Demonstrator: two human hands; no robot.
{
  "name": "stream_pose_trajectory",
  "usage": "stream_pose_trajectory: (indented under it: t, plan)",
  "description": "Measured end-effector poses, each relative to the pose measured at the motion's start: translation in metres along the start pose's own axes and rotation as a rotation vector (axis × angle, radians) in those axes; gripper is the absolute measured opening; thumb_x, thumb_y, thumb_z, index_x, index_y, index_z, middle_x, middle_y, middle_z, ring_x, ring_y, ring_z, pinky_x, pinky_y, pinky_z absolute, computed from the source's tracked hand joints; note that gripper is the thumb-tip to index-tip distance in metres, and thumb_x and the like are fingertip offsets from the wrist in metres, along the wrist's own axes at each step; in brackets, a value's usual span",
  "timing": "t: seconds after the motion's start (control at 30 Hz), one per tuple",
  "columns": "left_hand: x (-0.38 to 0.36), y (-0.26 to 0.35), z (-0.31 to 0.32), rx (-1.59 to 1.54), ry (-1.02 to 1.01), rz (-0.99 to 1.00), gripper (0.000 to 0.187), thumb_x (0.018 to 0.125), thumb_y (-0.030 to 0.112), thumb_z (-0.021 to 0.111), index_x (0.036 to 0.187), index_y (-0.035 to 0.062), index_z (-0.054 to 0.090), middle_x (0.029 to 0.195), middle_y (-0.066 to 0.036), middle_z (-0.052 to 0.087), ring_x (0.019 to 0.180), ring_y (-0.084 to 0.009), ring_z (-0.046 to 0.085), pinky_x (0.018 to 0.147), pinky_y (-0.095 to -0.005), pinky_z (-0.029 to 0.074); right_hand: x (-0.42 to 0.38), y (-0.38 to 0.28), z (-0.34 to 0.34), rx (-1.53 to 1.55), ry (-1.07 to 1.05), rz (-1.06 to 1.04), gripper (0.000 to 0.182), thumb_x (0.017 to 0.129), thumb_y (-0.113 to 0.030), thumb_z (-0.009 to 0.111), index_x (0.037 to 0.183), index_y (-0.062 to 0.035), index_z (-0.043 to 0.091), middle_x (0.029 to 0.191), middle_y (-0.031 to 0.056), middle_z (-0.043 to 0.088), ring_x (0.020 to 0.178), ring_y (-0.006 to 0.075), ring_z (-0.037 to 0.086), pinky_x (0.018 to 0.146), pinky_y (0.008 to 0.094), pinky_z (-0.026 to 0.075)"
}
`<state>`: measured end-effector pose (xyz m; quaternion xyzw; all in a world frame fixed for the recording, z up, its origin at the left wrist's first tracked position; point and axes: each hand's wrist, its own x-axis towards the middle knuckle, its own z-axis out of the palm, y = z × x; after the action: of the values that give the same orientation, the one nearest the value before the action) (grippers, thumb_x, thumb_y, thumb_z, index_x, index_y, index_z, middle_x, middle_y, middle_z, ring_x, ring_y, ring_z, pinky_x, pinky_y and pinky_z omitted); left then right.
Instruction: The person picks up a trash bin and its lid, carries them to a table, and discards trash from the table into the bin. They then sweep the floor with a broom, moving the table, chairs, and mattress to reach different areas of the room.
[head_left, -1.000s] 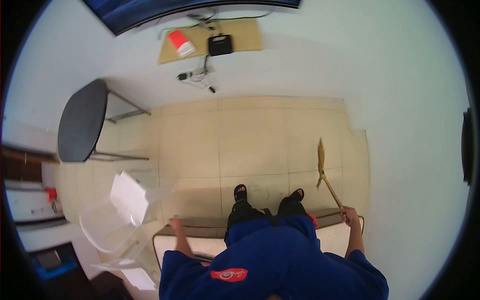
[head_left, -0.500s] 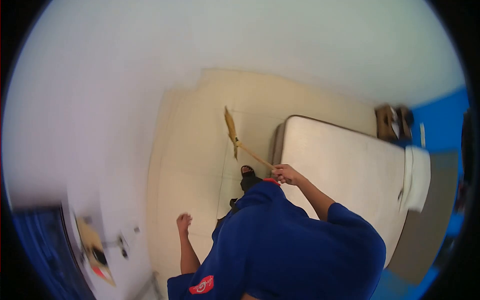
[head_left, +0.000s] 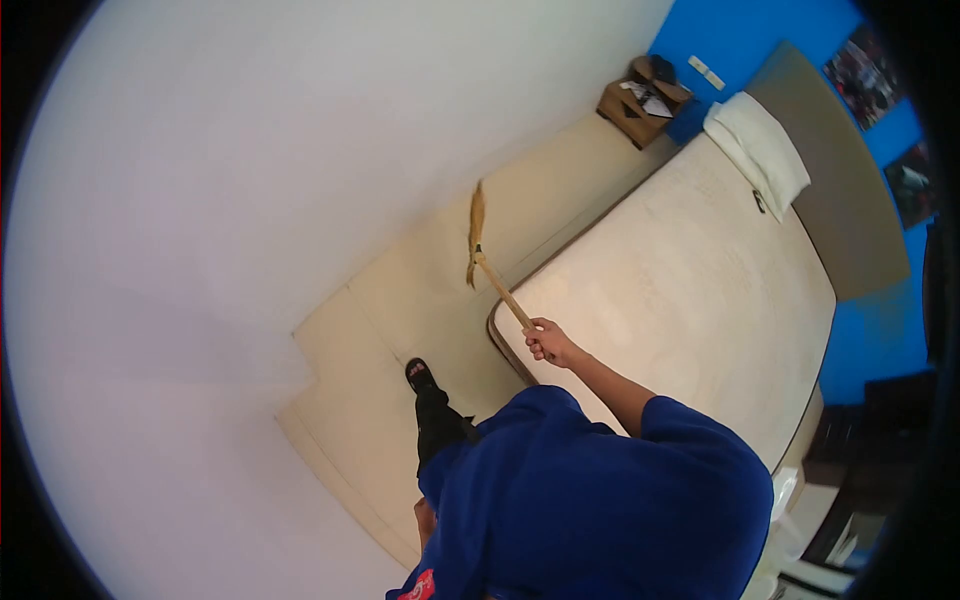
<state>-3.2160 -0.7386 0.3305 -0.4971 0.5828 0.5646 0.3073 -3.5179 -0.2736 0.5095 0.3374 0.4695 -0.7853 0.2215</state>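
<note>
Pale floor tiles run in a narrow strip between a white wall and a bare mattress. We hold a broom in our right hand, fingers wrapped tight around the end of its wooden handle, arm stretched forward over the mattress corner. Its long axis slants up and away from the hand, and the straw head hangs over the floor strip just beside the mattress edge. Our left hand hangs low by the hip, mostly hidden by the blue shirt; we cannot tell whether it is spread or closed. One sandalled foot stands on the tiles.
</note>
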Motion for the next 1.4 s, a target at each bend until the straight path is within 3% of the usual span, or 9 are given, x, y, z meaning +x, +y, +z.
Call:
stream_pose_trajectory:
  t: [0.13,0.33,0.4,0.57,0.67,1.07,1.23,1.33,1.4]
  plan:
    - [0.016,0.113,-0.057,0.232,-0.083,0.095,0.024,0.077,0.021,0.050,0.089,0.0000,0.053,0.066,-0.011,0.058,0.051,-0.0195,0.056,0.045,-0.0303,0.047,-0.036,0.003,0.017,0.435,-0.027,-0.093,0.030,0.081,-0.010,0.055,0.105,-0.0083,0.038,0.063,0.0019,0.043,0.048,0.0065,0.038,0.038,0.0184,0.029]
    - [0.119,0.333,-0.038,0.301,-0.215,0.317,0.023,0.076,0.017,0.050,0.089,-0.0014,0.052,0.066,-0.016,0.059,0.050,-0.0209,0.057,0.039,-0.0266,0.043,-0.021,0.001,-0.015,0.085,0.288,-0.154,0.027,0.080,-0.008,0.053,0.105,-0.0053,0.041,0.063,0.0022,0.043,0.045,0.0063,0.037,0.035,0.0190,0.029]
    - [0.080,0.484,-0.103,0.419,-0.148,0.384,0.018,0.077,0.014,0.049,0.085,-0.0014,0.051,0.063,-0.015,0.058,0.047,-0.0188,0.055,0.036,-0.0255,0.040,-0.057,-0.025,0.055,0.168,0.284,-0.137,0.026,0.080,-0.008,0.052,0.104,-0.0036,0.042,0.062,0.0022,0.043,0.043,0.0068,0.037,0.034,0.0202,0.029]
    - [0.187,0.574,0.055,0.463,-0.195,0.524,0.017,0.076,0.012,0.045,0.086,-0.0008,0.051,0.061,-0.012,0.056,0.046,-0.0174,0.054,0.037,-0.0243,0.040,0.010,-0.001,-0.006,0.139,0.395,-0.173,0.027,0.080,-0.008,0.052,0.105,-0.0012,0.044,0.059,0.0025,0.043,0.041,0.0077,0.036,0.034,0.0222,0.029]
    - [0.031,0.709,0.121,0.614,-0.191,0.602,0.016,0.078,0.011,0.045,0.085,-0.0014,0.051,0.062,-0.011,0.057,0.046,-0.0143,0.053,0.037,-0.0223,0.040,-0.033,-0.102,0.024,0.189,0.402,-0.142,0.026,0.080,-0.009,0.052,0.104,-0.0008,0.046,0.057,0.0021,0.044,0.041,0.0084,0.039,0.034,0.0229,0.032]
    - [0.101,0.791,0.458,1.244,-0.631,0.277,0.023,0.077,0.021,0.053,0.088,0.0005,0.054,0.071,-0.012,0.060,0.059,-0.0205,0.059,0.049,-0.0288,0.047,0.129,-0.310,-0.121,0.248,0.449,-0.238,0.034,0.078,-0.013,0.054,0.107,0.0021,0.046,0.060,0.0033,0.049,0.044,0.0087,0.046,0.036,0.0234,0.036]
    - [0.100,0.860,0.660,1.467,-0.490,1.038,0.030,0.071,0.019,0.055,0.094,0.0011,0.051,0.070,-0.015,0.059,0.063,-0.0248,0.060,0.063,-0.0366,0.048,0.136,-0.441,-0.164,0.013,0.470,-0.288,0.038,0.077,-0.016,0.055,0.108,0.0041,0.045,0.066,0.0063,0.054,0.050,0.0133,0.051,0.043,0.0261,0.041]
    - [0.033,0.864,0.827,1.308,-0.787,1.462,0.034,0.072,0.015,0.054,0.102,0.0032,0.046,0.086,-0.018,0.058,0.072,-0.0304,0.059,0.066,-0.0393,0.047,0.170,-0.511,-0.192,-0.060,0.407,-0.310,0.037,0.077,-0.020,0.055,0.102,0.0067,0.046,0.070,0.0097,0.057,0.053,0.0170,0.054,0.045,0.0282,0.043]
    - [-0.031,0.865,0.939,1.124,-0.952,0.659,0.036,0.073,0.011,0.054,0.107,0.0025,0.043,0.089,-0.018,0.057,0.076,-0.0327,0.058,0.068,-0.0412,0.047,0.186,-0.577,-0.216,0.016,0.352,-0.230,0.034,0.078,-0.021,0.054,0.097,0.0065,0.047,0.070,0.0104,0.057,0.052,0.0174,0.054,0.042,0.0283,0.044]
